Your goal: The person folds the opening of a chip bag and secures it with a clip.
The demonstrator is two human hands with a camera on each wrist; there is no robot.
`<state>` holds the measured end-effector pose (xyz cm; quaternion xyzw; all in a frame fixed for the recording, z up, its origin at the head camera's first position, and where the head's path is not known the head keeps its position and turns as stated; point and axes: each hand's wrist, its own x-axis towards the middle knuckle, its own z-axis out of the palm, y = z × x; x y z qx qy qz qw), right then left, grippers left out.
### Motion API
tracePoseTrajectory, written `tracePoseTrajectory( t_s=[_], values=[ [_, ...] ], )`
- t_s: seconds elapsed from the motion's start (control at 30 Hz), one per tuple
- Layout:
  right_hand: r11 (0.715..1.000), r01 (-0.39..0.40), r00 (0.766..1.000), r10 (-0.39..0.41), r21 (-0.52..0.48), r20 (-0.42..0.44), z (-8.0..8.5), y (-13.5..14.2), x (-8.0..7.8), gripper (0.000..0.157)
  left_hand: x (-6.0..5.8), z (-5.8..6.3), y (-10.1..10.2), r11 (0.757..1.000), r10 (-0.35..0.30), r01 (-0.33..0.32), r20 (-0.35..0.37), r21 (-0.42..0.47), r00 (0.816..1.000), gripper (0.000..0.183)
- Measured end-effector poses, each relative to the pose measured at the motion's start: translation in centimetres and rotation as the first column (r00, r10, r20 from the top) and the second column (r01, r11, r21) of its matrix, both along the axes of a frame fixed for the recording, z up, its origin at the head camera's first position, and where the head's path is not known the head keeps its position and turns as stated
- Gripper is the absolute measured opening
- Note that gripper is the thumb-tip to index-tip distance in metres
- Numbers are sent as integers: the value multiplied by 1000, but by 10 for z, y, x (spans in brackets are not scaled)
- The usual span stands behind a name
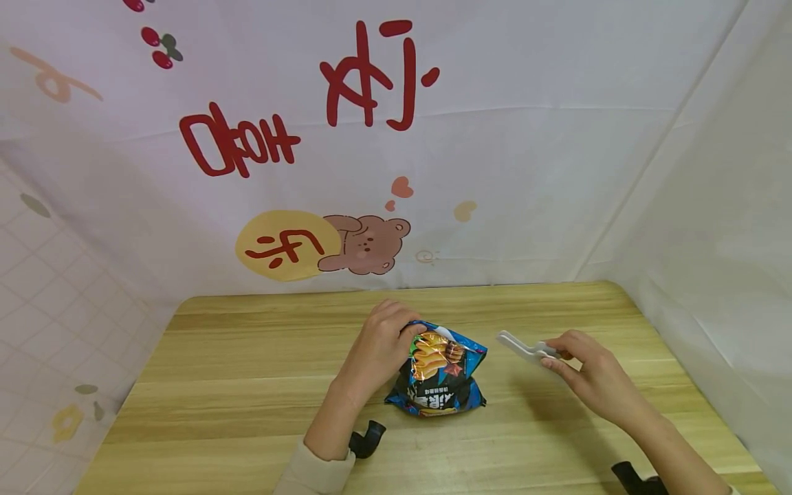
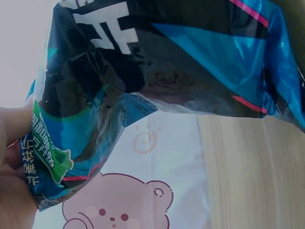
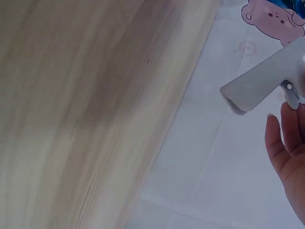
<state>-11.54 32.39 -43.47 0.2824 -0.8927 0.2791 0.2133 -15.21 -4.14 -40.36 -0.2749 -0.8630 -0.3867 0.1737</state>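
A blue and black chip bag (image 1: 439, 375) stands near the middle of the table, its printed text upside down in the head view. My left hand (image 1: 380, 344) grips it by the top left corner. In the left wrist view, crinkled film of the chip bag (image 2: 205, 62) fills the upper part, and fingers of the left hand (image 2: 14, 176) hold its edge. To the right of the bag and apart from it, my right hand (image 1: 594, 375) pinches a white bag clip (image 1: 520, 346) whose long end points toward the bag. The right wrist view shows the clip (image 3: 267, 78) at close range.
The wooden tabletop (image 1: 247, 357) runs back to a white printed cloth (image 1: 526, 172) with red lettering and a bear. White sheets (image 1: 711, 227) hang at both sides. A black fitting (image 1: 368, 440) sits at each wrist.
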Motion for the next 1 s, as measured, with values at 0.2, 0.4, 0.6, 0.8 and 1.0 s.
tracePoseTrajectory(
  t_s=[0.2,0.4,0.6,0.8,1.0],
  values=[
    [996,-90,995,89,-25,-33,4,-4,0,36,0,1,0,1000,2,-2,13,-1,1000,5],
    [986,-156,986,152,-51,-69,3,-6,-3,12,0,1,0,1000,0,0,13,1,1000,4],
    [981,-184,981,180,-54,-72,2,-9,-6,9,0,1,-1,1000,-4,3,24,4,1000,4],
    [981,-187,981,184,-51,-59,3,-15,-8,24,0,2,-1,1000,-5,5,24,-2,1000,5],
    [983,-180,984,179,-46,-27,7,-22,-8,40,1,2,-1,1000,-2,2,36,-7,999,3]
  ],
)
